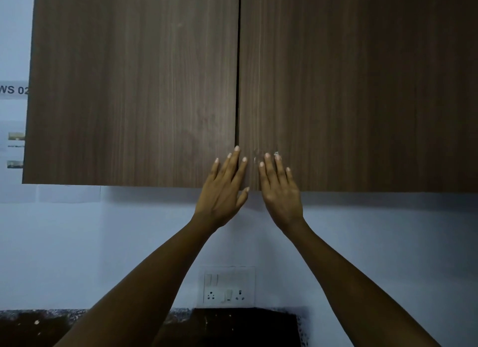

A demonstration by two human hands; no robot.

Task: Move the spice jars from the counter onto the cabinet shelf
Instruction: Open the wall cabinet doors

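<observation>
Where wall (103,243) meets speckled counter (28,321), socket panel (226,287); cabinet (129,88) above.

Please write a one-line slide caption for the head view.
The left hand and right hand, fingers straight, reach the closed cabinet doors low down, where they meet.

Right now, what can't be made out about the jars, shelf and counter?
1. Cabinet shelf: hidden in the head view behind the closed left door and right door.
2. Spice jars: none in view; only a strip of the counter shows, cut off by the bottom edge.
3. Wall label: reads "WS 02", the rest hidden by the left door.
4. Whether the left hand and right hand press or merely touch the doors: cannot tell.
</observation>
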